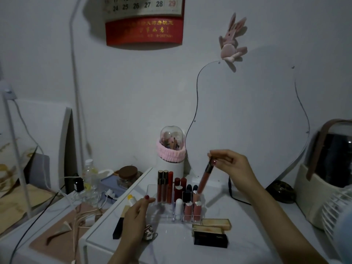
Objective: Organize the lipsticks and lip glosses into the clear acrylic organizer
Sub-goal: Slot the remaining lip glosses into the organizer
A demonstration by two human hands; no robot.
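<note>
The clear acrylic organizer (152, 216) stands mid-table, holding several upright lip glosses and lipsticks (165, 187). My right hand (230, 166) pinches the cap end of a long pink lip gloss (204, 178), tilted, with its lower tip at a right-hand rear slot of the organizer. My left hand (135, 214) rests against the organizer's left front, fingers partly curled, holding nothing I can see. A black and gold tube (119, 226) and a yellow-capped stick (131, 200) lie left of that hand. Three boxed lipsticks (210, 233) lie in front of the organizer on the right.
A domed brush holder with a pink band (171, 149) and a curvy mirror (247, 121) stand behind the organizer. A white fan (335, 212) and a lamp-like device (331, 153) sit at the right. Cables, a bottle and a jar (127, 175) crowd the lower surface to the left.
</note>
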